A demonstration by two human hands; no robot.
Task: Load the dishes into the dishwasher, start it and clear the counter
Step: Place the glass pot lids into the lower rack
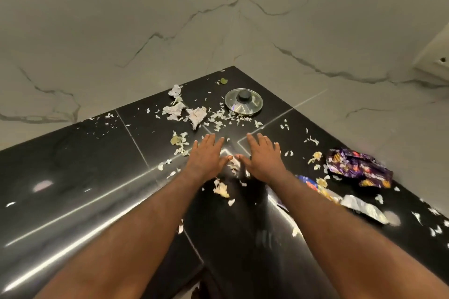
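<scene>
Your left hand (206,156) and right hand (263,156) spread flat, fingers straight, holding nothing, over the glossy black stone counter (73,165) among pale scattered food scraps (218,118). The round glass black-knobbed lid (243,103) sits beyond them, near the corner.

Your forearms (136,230) are bare to the frame's edge. Your left grip (206,156) and right grip (263,156) are bare too, nails short.

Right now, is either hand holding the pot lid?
No, the left hand and right hand are spread open over the counter, apart from the pot lid.
</scene>
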